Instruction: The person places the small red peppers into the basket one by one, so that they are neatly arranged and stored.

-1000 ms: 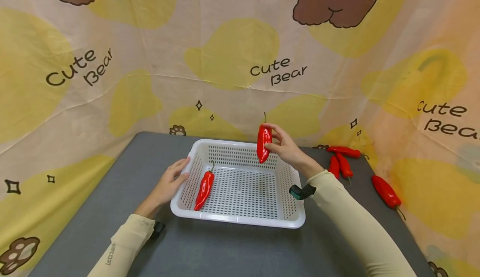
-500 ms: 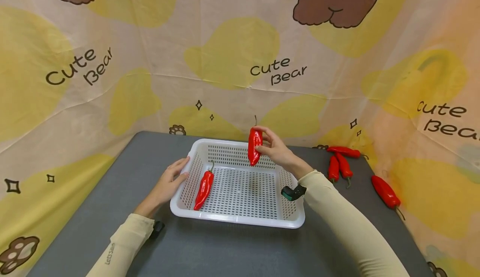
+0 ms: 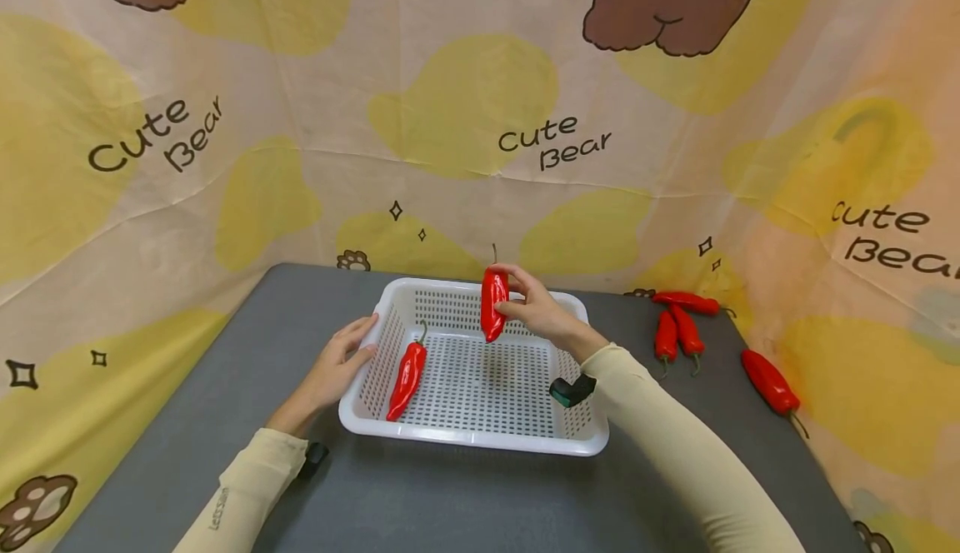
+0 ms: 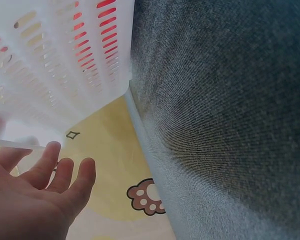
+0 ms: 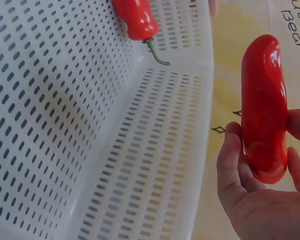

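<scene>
My right hand (image 3: 536, 307) pinches a glossy red chili pepper (image 3: 492, 303), seen in the head view above the back part of a white perforated plastic basket (image 3: 472, 438). The held pepper hangs with its stem up and its tip down. In the right wrist view, thumb and fingers press this pepper (image 5: 264, 110) from both sides. My left hand (image 3: 335, 370) rests on the basket's left rim; in the left wrist view its relaxed fingers (image 4: 85, 175) lie along the rim edge. Another red chili pepper (image 3: 407, 380) lies inside the basket at the left, stem toward the back.
At the table's right rear lie several red chili peppers: one lying crosswise (image 3: 686, 302), a close pair (image 3: 686, 328) in front, and one farther right (image 3: 771, 382) near the edge. The grey tabletop (image 3: 450, 503) meets a printed cloth backdrop (image 3: 450, 120) behind and at the sides.
My right hand has moved left and slightly down with its pepper, from the basket's back right toward its back middle. The left hand and basket have stayed nearly still.
</scene>
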Tool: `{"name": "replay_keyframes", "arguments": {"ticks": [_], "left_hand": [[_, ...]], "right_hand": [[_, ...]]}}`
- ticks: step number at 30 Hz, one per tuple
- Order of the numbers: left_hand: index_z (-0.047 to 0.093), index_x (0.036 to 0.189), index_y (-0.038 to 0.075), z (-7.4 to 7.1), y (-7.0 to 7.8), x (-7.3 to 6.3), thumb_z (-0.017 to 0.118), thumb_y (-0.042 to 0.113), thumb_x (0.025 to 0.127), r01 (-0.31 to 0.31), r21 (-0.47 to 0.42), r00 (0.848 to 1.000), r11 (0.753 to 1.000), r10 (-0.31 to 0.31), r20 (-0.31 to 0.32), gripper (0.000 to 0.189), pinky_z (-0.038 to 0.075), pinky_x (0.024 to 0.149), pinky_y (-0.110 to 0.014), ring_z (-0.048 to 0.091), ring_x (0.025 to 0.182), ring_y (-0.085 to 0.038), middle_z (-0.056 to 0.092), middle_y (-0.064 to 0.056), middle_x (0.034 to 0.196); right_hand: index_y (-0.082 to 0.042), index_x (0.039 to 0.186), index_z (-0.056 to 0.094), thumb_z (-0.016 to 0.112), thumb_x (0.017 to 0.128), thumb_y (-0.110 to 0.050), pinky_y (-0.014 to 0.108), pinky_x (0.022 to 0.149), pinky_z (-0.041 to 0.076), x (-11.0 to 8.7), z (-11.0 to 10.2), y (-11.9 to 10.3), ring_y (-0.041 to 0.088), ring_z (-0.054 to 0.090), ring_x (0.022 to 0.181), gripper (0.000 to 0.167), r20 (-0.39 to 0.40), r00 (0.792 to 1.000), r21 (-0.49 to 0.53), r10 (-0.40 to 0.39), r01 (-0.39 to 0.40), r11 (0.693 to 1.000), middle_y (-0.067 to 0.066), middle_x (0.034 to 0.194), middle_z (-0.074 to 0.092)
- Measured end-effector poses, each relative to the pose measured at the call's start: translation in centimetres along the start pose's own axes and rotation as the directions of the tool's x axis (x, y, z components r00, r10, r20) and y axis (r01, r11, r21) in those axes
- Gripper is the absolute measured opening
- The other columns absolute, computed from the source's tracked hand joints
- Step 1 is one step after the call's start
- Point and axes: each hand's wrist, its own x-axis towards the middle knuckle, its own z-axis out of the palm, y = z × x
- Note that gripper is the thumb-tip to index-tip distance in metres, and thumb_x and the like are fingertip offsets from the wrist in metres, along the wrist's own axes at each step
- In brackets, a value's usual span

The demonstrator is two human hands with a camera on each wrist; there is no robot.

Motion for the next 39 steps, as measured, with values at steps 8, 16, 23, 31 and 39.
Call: {"name": "replay_keyframes", "arguments": {"ticks": [8,16,23,31,39], "left_hand": [[0.039,0.15,-0.009,0.0,0.0,-0.2,0.053,0.002,0.1,-0.014,-0.004,1.0,1.0,0.014,0.002,0.052,0.064,0.073,-0.041,0.056,0.116,-0.054,0.037,-0.034,0.152],[0.04,0.15,-0.008,0.1,-0.3,0.0,0.053,0.002,0.1,-0.012,0.004,1.0,1.0,0.012,0.004,0.052,0.064,0.075,-0.041,0.054,0.119,-0.054,0.038,-0.034,0.152],[0.039,0.15,-0.008,0.1,-0.4,0.0,0.053,0.002,0.1,-0.003,-0.002,1.0,1.0,0.003,0.005,0.053,0.064,0.076,-0.041,0.054,0.119,-0.055,0.037,-0.034,0.153],[0.039,0.15,-0.007,0.0,0.0,0.0,0.053,0.003,0.101,-0.006,-0.004,1.0,1.0,0.006,0.01,0.053,0.064,0.075,-0.044,0.054,0.119,-0.054,0.037,-0.033,0.153],[0.04,0.15,-0.008,-0.1,0.2,0.0,0.054,0.003,0.101,-0.008,-0.009,1.0,1.0,0.008,0.008,0.052,0.064,0.075,-0.044,0.055,0.119,-0.055,0.038,-0.033,0.152]], "right_hand": [[-0.014,0.155,0.034,0.056,0.098,0.002,0.047,0.097,0.058,0.3,1.2,0.5,0.041,0.052,0.128,0.062,0.019,1.0,-0.014,0.011,-0.011,1.0,0.025,0.146,0.044],[-0.014,0.152,0.039,0.055,0.098,0.003,0.053,0.099,0.056,0.7,2.1,0.6,0.042,0.06,0.121,0.059,0.041,0.999,-0.032,0.02,-0.019,0.999,0.027,0.145,0.046],[-0.017,0.151,0.041,0.057,0.098,0.001,0.048,0.096,0.059,1.2,2.8,1.3,0.039,0.058,0.123,0.059,0.047,0.998,-0.044,0.05,-0.048,0.998,0.023,0.146,0.048],[-0.015,0.153,0.04,0.059,0.098,0.0,0.056,0.098,0.056,1.3,3.4,1.8,0.036,0.059,0.122,0.06,0.061,0.996,-0.054,0.067,-0.064,0.997,0.023,0.145,0.051],[-0.015,0.153,0.04,0.06,0.098,-0.001,0.057,0.098,0.055,1.3,3.9,2.2,0.037,0.06,0.122,0.06,0.066,0.994,-0.081,0.091,-0.086,0.993,0.022,0.144,0.051]]}}
